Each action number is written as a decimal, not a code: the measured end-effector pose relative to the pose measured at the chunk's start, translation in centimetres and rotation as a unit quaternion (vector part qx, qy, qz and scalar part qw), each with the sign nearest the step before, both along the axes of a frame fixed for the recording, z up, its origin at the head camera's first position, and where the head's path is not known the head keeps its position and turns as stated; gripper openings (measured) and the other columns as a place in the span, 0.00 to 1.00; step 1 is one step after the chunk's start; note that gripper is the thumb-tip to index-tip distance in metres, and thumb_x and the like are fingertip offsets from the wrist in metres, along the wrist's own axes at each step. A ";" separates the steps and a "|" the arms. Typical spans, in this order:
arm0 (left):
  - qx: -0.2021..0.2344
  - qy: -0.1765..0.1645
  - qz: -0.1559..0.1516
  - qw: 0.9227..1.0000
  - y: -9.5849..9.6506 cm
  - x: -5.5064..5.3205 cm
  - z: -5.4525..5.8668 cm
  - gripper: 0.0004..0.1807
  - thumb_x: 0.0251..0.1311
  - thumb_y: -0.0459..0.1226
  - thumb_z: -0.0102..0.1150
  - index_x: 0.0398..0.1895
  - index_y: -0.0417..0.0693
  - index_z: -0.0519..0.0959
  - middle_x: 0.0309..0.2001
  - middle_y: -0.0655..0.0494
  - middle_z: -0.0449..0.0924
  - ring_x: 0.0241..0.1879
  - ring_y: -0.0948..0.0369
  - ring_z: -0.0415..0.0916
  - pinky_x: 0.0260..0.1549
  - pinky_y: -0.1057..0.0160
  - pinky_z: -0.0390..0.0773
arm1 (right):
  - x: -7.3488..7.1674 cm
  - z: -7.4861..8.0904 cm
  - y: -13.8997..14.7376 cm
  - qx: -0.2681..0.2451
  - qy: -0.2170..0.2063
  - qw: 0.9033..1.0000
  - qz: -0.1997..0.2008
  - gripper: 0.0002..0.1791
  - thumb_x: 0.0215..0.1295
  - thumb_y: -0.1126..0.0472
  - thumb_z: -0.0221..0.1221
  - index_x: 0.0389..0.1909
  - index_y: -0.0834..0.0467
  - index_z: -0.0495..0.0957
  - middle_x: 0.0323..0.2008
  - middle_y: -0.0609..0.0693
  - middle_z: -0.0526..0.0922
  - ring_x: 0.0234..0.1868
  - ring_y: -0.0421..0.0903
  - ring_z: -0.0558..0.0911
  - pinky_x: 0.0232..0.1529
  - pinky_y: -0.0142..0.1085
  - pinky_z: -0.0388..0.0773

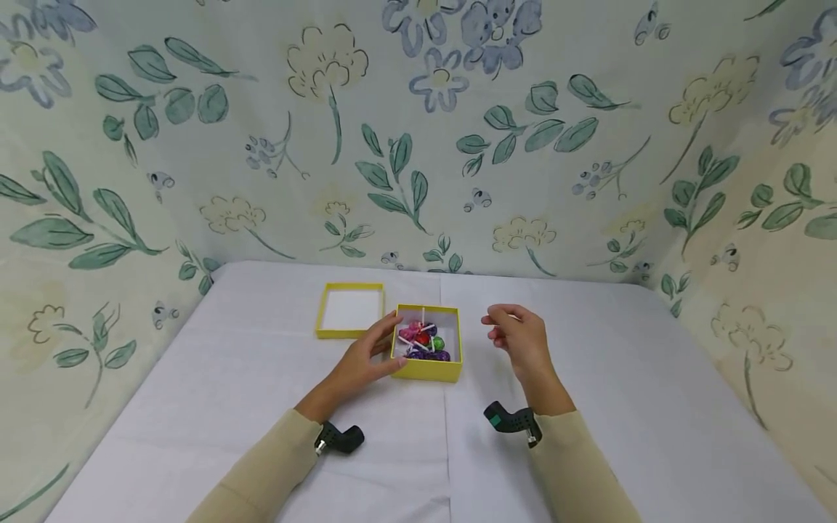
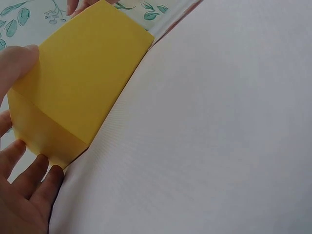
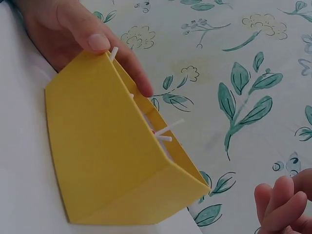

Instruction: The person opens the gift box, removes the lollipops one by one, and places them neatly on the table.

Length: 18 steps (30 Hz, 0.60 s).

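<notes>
We see the left hand (image 1: 358, 363) grip a yellow box (image 1: 427, 371); lollipops (image 1: 423, 338) right of its fingers; the right hand (image 1: 523, 343) loosely curled.

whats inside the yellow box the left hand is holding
Inside the yellow box are lollipops in pink, red, green and purple, with white sticks. Anything beneath them is covered and can't be seen.

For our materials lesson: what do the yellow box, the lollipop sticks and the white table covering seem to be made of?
Yellow box: probably stiff card, smooth and matte; its flat panels meet at crisp edges.
Lollipop sticks: thin, straight, plain white and smooth-looking; paper or plastic, the look leaves it open.
White table covering: likely cloth, matte, judging by its soft wrinkles.
</notes>
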<state>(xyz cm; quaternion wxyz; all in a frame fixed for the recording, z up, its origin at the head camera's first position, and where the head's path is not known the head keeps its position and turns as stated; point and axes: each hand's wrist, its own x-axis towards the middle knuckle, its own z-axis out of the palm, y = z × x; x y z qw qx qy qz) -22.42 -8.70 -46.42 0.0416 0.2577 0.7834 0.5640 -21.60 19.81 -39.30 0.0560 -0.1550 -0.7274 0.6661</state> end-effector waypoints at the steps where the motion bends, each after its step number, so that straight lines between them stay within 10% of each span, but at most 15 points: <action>1: 0.001 0.000 0.000 1.000 0.0 0.0 0.1 0.44 0.57 0.49 0.67 0.74 0.55 0.57 0.75 0.65 0.47 0.69 0.60 0.60 0.64 0.60 0.67 | -0.1 0.0 -0.3 0.002 0.001 1.000 0.005 0.22 0.63 0.46 0.63 0.50 0.57 0.77 0.42 0.54 0.84 0.31 0.49 0.79 0.37 0.34 0.83; 18: 0.007 0.002 -0.003 1.000 0.1 0.1 -0.1 0.44 0.57 0.47 0.67 0.75 0.55 0.57 0.75 0.63 0.48 0.68 0.56 0.61 0.64 0.57 0.67 | -1.2 0.0 -4.5 0.004 -0.066 0.996 0.061 0.13 0.65 0.53 0.60 0.47 0.54 0.79 0.38 0.51 0.85 0.22 0.44 0.77 0.21 0.27 0.72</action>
